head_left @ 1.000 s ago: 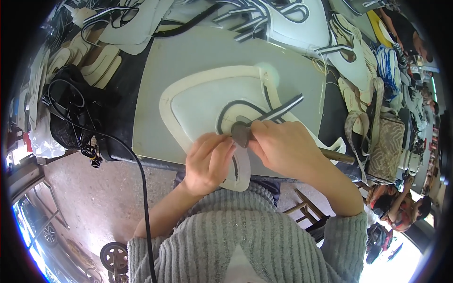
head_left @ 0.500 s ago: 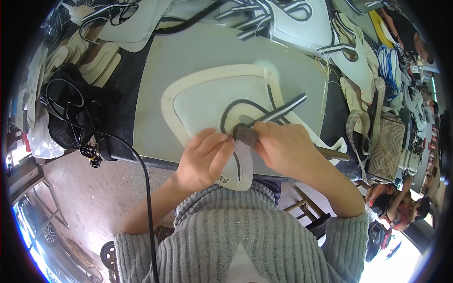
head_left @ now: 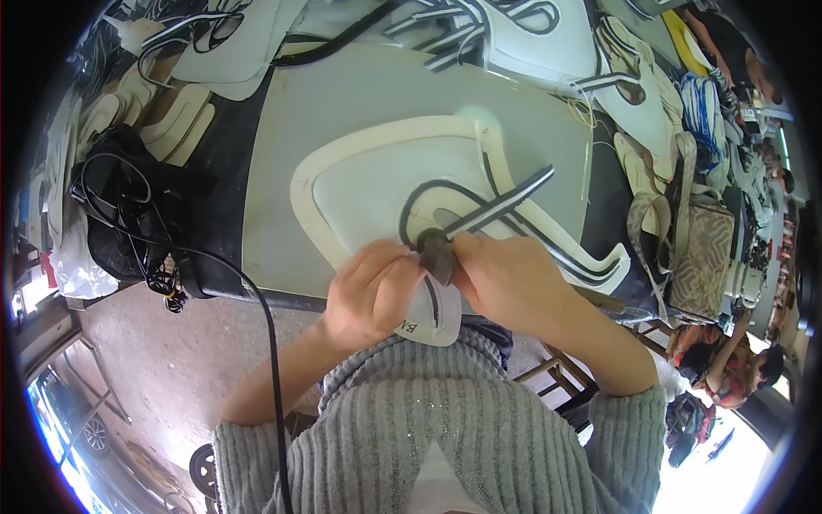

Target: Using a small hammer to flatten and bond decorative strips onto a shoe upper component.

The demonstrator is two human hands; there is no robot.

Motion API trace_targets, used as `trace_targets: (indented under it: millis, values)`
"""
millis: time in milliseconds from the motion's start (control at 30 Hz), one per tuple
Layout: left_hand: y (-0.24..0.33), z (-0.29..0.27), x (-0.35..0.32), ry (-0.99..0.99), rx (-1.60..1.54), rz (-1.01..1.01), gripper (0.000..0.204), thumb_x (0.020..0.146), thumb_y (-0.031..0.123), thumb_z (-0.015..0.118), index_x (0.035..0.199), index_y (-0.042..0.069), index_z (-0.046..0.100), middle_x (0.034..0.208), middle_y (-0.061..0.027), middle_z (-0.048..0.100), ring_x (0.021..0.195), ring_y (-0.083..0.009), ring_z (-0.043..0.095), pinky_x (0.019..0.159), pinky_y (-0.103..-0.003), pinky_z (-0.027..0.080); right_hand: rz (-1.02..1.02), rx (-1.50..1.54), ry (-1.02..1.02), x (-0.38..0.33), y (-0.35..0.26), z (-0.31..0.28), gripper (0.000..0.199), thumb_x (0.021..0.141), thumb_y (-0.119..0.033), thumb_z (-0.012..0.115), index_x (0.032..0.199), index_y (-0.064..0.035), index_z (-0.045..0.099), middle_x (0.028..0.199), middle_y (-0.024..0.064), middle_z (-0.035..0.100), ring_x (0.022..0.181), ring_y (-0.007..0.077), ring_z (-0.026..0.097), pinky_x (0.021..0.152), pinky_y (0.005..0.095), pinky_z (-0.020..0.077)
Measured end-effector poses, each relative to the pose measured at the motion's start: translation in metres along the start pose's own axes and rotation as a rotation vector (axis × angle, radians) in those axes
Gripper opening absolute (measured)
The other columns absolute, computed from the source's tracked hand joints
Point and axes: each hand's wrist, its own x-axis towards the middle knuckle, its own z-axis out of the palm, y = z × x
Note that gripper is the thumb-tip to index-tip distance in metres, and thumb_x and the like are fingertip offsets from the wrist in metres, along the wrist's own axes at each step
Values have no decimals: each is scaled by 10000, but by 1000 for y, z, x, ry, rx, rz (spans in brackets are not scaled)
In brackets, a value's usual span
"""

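Note:
A white curved panel with a cream border [head_left: 385,128] lies on a grey board, its lower tip hanging over the table's front edge towards me. A black-and-white striped strip [head_left: 505,202] crosses its cut-out and sticks up to the right. My right hand [head_left: 511,278] is closed round a hammer [head_left: 439,257]; its dark head is over the panel near the cut-out, and its wooden handle comes out beyond the wrist. Beside the hammer head, my left hand [head_left: 370,289] pinches the panel's edge. The fingertips partly hide what lies between them.
Under the panel is the grey board [head_left: 282,231]. A black cable [head_left: 257,295] runs down past my left forearm from a black bag [head_left: 120,206]. Several cream pieces [head_left: 175,124] lie at left, more white panels [head_left: 544,47] at the back. A patterned bag [head_left: 700,257] stands at right.
The hammer head has tilted and shifted slightly, and my right hand has moved a little down and left with it. The left hand stays in nearly the same place.

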Motion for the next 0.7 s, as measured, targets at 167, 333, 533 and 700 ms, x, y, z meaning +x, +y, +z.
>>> trace_targets:
  millis: [167,333,533,700]
  values:
    - [-1,2,1,106,-11,-29,385,683,-45,800,979,-21,555,870,-142,631,753,-306,658,599,-373,561,44,49,66,3,-8,-7,296,931,-280,614,796,-21,565,580,126,607,525,307,631,486,397,482]
    - [0,1,-8,39,-14,-93,476,691,-65,783,1077,-11,511,965,-154,629,881,-334,655,817,-477,526,18,-4,-23,1,0,-6,278,934,-251,613,806,-14,547,572,137,595,521,323,624,484,402,481]
    - [29,20,14,105,-146,-451,594,765,-83,706,1265,-7,394,1326,-238,490,1292,-385,471,1109,-585,298,278,290,289,-21,-1,-13,271,966,-281,603,893,-21,576,614,154,601,566,374,610,512,441,469]
    - [34,19,17,-26,-521,-482,615,825,-112,629,1357,-13,336,1445,-271,404,1381,-395,387,1114,-525,339,433,228,344,-56,12,18,252,969,-270,602,914,-24,589,611,155,589,572,379,608,521,442,469]
